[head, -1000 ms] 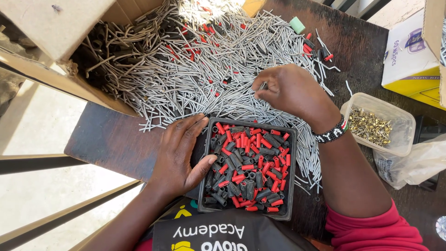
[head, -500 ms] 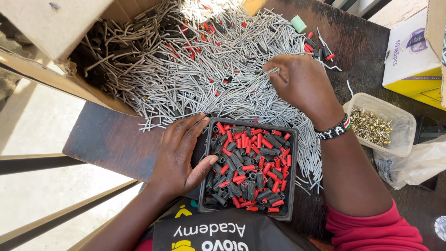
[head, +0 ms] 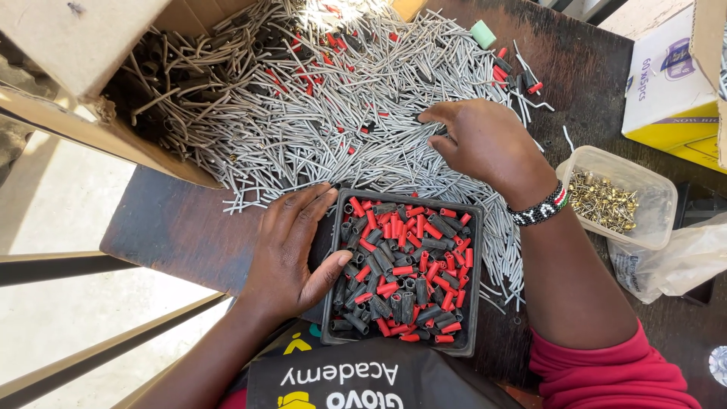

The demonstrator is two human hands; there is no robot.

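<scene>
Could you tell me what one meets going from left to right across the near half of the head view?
Left hand on the tray's side → black tray of red and black sleeves → right forearm with beaded wristband → clear tub of brass parts → crumpled plastic bag.

**What you cannot make out here**

Your right hand point(head: 485, 148) covers its own fingers' tips among the grey tubes point(head: 318, 144), so any grasp stays unseen. Your left hand point(head: 291, 254) hides the black tray's point(head: 475, 288) left wall. The cardboard box point(head: 68, 60) and yellow carton point(head: 674, 83) run off the frame's edges.
</scene>
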